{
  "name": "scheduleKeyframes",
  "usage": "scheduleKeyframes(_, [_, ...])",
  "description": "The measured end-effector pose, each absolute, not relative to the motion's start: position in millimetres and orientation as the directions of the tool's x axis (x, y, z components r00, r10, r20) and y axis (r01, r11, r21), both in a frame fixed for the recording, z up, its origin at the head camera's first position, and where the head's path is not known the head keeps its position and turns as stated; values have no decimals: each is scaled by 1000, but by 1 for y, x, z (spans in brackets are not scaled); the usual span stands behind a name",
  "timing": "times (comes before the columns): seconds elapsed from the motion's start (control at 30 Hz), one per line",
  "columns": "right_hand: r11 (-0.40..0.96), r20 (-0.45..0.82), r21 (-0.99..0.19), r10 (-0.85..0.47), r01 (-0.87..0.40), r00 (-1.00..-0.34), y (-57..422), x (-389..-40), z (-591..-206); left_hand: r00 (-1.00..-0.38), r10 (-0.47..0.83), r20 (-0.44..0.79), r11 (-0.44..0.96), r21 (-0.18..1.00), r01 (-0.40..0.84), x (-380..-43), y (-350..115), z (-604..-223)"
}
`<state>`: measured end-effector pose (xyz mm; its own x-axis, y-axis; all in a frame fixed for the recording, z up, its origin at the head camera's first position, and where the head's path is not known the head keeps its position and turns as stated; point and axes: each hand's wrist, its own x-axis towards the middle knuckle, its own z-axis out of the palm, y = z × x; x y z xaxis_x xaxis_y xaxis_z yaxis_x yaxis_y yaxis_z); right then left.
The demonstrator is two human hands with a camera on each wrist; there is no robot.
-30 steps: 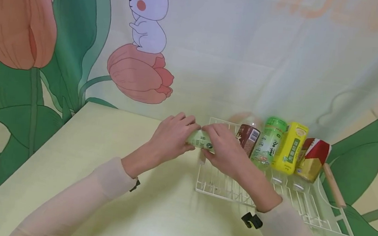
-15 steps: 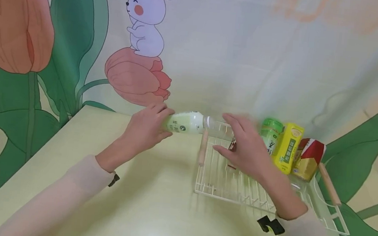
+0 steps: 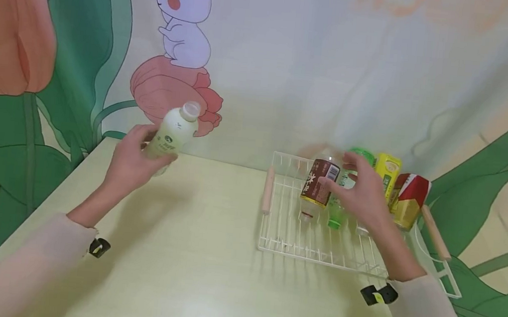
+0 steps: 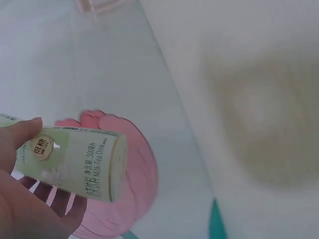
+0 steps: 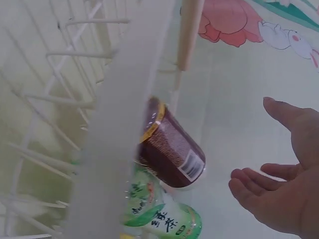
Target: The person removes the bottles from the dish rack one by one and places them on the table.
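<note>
In my left hand (image 3: 131, 160) is a milk tea bottle (image 3: 170, 133) with a pale green and white label, raised above the table's far left part. It tilts with its clear cap up and to the right; the left wrist view shows its base and "Milk Tea Drink" print (image 4: 94, 164). My right hand (image 3: 364, 193) hovers over the wire rack, fingers spread and holding nothing. Nearest to it are a brown-labelled bottle (image 3: 320, 182) and a green-capped bottle (image 3: 335, 211), partly hidden behind the hand. The right wrist view shows a gap between the hand and the brown-labelled bottle (image 5: 174, 152).
The white wire rack (image 3: 317, 260) stands at the right, with wooden handles (image 3: 269, 190) at both ends. Right of the green-capped bottle lie a yellow bottle (image 3: 387, 170) and a red and gold one (image 3: 410, 200). A printed curtain (image 3: 265, 79) hangs behind the table (image 3: 211, 235).
The hands were together on the milk tea bottle, then parted. My left hand has carried it left and turned its cap upward. My right hand has let go and moved right over the rack.
</note>
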<state>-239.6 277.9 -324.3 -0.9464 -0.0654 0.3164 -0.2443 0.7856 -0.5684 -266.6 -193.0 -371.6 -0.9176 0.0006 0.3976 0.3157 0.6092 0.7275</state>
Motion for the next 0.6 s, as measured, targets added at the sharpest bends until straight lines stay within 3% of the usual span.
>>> scheduleKeyframes(0.23, [821, 223, -551, -31, -152, -974, 281, -241, -336, -950, -150, 272, 480, 861, 170, -284, -226, -401])
scheduleKeyframes(0.6, [838, 178, -532, -32, -124, -984, 277, -254, -359, -926, -327, 190, 403, 914, 45, -298, -262, -450])
